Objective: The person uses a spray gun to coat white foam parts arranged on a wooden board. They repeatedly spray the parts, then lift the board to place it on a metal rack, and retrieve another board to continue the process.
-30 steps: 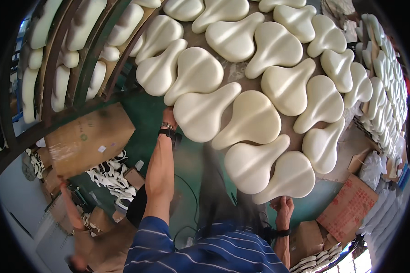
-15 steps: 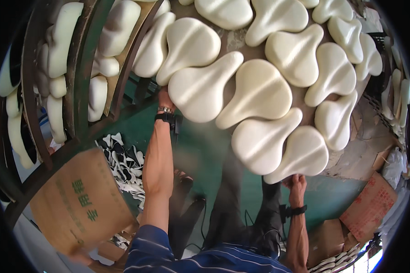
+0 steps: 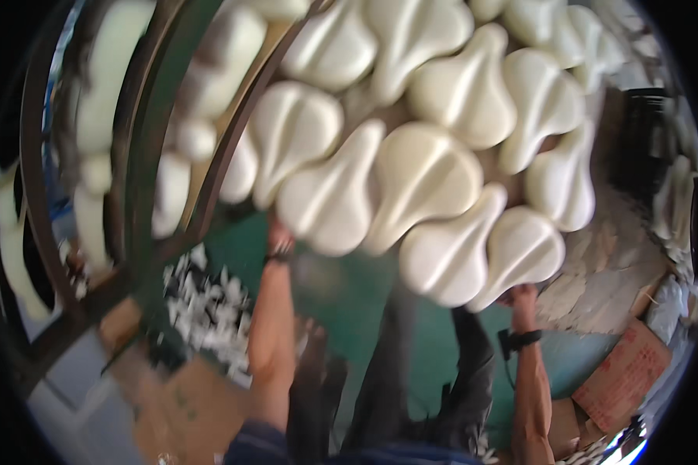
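Cream foam bicycle saddle pads point(image 3: 426, 174) lie close together, noses pointing in different directions, on a broad brown board point(image 3: 355, 108) in front of me. My left hand point(image 3: 280, 237) is closed at the board's near left edge, its fingers hidden under the board and pads. At the near right corner, my right hand point(image 3: 524, 297) grips the edge beside the nearest saddle pad point(image 3: 526, 246). Its fingers are partly hidden too. Both forearms reach forward, with a dark strap on each wrist. The picture is smeared by motion.
A dark metal rack point(image 3: 143, 155) with more foam pads stands close on the left. Below it are a heap of white and black scraps point(image 3: 209, 310) and a brown cardboard box point(image 3: 190, 411). Cardboard with red print point(image 3: 624, 376) lies at the right.
The pads nearest my left hand appear lower in the picture, and the board has turned slightly. Both hands remain at its edge. The cardboard box at lower left has shifted downward and right.
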The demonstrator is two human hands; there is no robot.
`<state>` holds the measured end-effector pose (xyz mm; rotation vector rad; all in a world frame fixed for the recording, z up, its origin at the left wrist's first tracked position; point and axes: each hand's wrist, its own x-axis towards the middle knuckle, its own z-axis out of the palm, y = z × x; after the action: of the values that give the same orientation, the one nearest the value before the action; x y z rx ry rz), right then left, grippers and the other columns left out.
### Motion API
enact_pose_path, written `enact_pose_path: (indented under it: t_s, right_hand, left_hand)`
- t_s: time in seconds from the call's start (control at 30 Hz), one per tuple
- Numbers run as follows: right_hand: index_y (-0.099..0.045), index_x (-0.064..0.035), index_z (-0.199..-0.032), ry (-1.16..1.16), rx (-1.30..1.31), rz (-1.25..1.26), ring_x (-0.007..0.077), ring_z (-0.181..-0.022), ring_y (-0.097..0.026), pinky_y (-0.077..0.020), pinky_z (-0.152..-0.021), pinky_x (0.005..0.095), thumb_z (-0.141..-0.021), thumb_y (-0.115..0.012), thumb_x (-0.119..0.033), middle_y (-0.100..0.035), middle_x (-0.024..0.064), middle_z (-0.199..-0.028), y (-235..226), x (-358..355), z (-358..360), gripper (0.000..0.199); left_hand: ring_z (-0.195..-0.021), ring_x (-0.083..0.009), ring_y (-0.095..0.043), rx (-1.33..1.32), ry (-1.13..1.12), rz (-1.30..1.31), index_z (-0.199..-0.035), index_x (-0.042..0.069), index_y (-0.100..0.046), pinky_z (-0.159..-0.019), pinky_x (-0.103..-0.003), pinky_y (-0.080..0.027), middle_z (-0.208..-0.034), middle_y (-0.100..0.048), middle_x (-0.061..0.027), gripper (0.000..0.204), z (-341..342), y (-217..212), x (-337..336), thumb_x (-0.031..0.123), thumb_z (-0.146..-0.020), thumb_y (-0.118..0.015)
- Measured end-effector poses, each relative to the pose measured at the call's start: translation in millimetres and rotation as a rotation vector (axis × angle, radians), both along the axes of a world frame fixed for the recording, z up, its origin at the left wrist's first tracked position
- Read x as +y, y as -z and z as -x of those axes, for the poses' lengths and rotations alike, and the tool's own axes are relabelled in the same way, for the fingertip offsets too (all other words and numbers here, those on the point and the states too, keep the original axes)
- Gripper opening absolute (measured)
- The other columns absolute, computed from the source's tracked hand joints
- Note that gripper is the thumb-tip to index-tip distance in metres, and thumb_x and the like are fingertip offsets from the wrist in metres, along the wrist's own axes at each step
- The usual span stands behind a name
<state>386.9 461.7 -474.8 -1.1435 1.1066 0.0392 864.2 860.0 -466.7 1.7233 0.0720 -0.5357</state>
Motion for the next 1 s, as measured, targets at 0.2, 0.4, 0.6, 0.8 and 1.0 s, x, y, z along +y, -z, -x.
enact_pose_path:
  t_s: [0.2, 0.4, 0.6, 0.8, 1.0]
  right_hand:
    - [-0.051, 0.0009, -0.120, 0.042, 0.028, -0.033, 0.0205, -0.081, -0.066, -0.0581, -0.057, 0.0320, -0.096, -0.051, -0.016, -0.062, 0.0127, -0.104, -21, 5, -133, 0.030]
    - [-0.054, 0.0026, -0.116, -0.050, -0.031, 0.047, 0.0227, -0.081, -0.066, -0.0583, -0.058, 0.0332, -0.093, -0.054, -0.016, -0.063, 0.0128, -0.099, -8, -37, -213, 0.029]
    - [-0.054, 0.0045, -0.113, -0.100, -0.092, 0.116, 0.0235, -0.082, -0.066, -0.0581, -0.058, 0.0344, -0.087, -0.063, -0.021, -0.064, 0.0128, -0.095, -15, -82, -286, 0.038]
    - [-0.043, 0.0016, -0.133, 0.643, -0.411, -0.337, 0.0262, -0.116, -0.055, -0.0481, -0.095, 0.0457, -0.091, -0.064, -0.039, -0.056, 0.0131, -0.127, -11, -44, -328, 0.062]
    - [-0.044, 0.0011, -0.135, 0.412, -0.380, -0.436, 0.0248, -0.117, -0.055, -0.0452, -0.099, 0.0454, -0.097, -0.054, -0.033, -0.055, 0.0114, -0.130, -35, -100, -356, 0.052]
  left_hand:
    - [-0.108, -0.0258, -0.060, 0.168, -0.464, 0.203, -0.131, 0.001, -0.047, -0.089, -0.043, -0.053, -0.125, -0.058, -0.0122, 0.049, -6, -9, 91, 0.031, -0.093, -0.057]
    - [-0.115, -0.0296, -0.057, 0.218, -0.540, 0.303, -0.137, 0.006, -0.042, -0.095, -0.047, -0.051, -0.131, -0.054, -0.0118, 0.056, -23, 13, 104, 0.042, -0.095, -0.050]
    - [-0.128, -0.0312, -0.046, 0.138, -0.534, 0.390, -0.140, 0.009, -0.040, -0.107, -0.053, -0.039, -0.142, -0.045, -0.0125, 0.057, -32, 30, 126, 0.045, -0.096, -0.046]
    - [-0.129, -0.0318, -0.044, 0.328, -0.484, 0.589, -0.141, 0.011, -0.040, -0.109, -0.054, -0.036, -0.143, -0.045, -0.0100, 0.060, -42, 19, 104, 0.045, -0.094, -0.051]
    - [-0.129, -0.0310, -0.044, 0.273, -0.524, 0.425, -0.141, 0.010, -0.041, -0.109, -0.051, -0.037, -0.142, -0.045, -0.0101, 0.058, -47, 7, 54, 0.042, -0.094, -0.052]
